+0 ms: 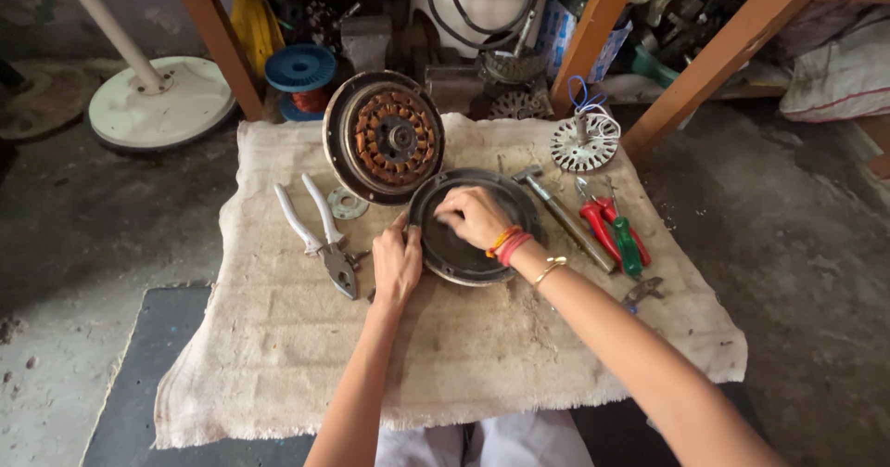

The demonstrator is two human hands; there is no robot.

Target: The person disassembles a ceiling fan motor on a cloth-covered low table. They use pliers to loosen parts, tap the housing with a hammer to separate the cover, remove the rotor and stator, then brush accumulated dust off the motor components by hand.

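Now the round dark metal cover [464, 258] lies flat like a bowl on the cloth [278, 356], beside the pliers [324, 240]. Left hand [396, 263] grips its rim; right hand [475, 215] rests inside, fingers bent, holding nothing I can see

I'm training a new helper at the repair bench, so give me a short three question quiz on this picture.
1. True or false: the left hand grips the rim of the round dark cover.
2. Which tool lies left of that cover: A hammer, B pliers, C screwdriver?
3. Fill in: the right hand rests ___ the cover.

Key: 1 true. 2 B, the pliers; the hammer lies right. 3 inside.
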